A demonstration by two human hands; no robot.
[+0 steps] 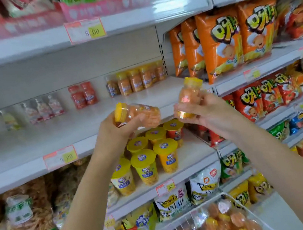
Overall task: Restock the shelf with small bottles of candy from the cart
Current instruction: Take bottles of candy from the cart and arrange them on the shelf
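One small candy bottle [140, 115] lay on its side in the left grip [116, 129], its yellow cap pointing away from the other hand, with the fingers curled under it and the thumb pressed across its clear, orange-filled body. A second bottle [189, 93] stood nearly upright in the right grip [207, 110], yellow cap on top, pinched low down by curled fingers; a gold, glittery piece [183, 114] showed at the heel of that grip, and what it was could not be told. Both grips were held close together, apart from each other, just in front of the white shelf [66, 137]. Beyond the grips, at the back of that shelf, stood a row of yellow-capped bottles [138, 79], with red bottles [83, 95] and pale bottles [43, 109] off past the left grip. Under the grips sat yellow-lidded cups [154, 155] on the shelf below. Orange snack bags [220, 43] rose above and beyond the right grip. Far below both forearms, the wire cart [240, 205] held more candy bottles [232, 221], blurred.
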